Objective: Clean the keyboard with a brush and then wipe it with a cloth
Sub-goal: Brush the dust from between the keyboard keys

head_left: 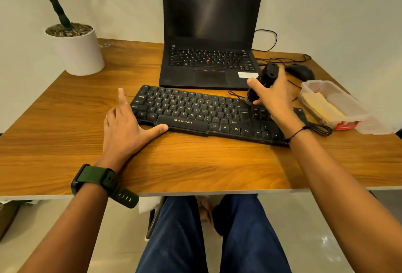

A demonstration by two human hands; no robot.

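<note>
We look from one camera up on the person's head. It faces forward and down at the wooden table (pixel 195 164). The keyboard (pixel 202 113) sits close, in the middle. The laptop (pixel 208 33) is farther back. Both arms reach in from the bottom.

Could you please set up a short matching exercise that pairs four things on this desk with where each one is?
Things:
1. brush
2. left hand
3. cloth
4. plant pot

Places:
A. in the clear box
B. far left corner of the desk
C. in the right hand
D. at the keyboard's left end

Pairs: 1-C, 2-D, 3-A, 4-B
</note>
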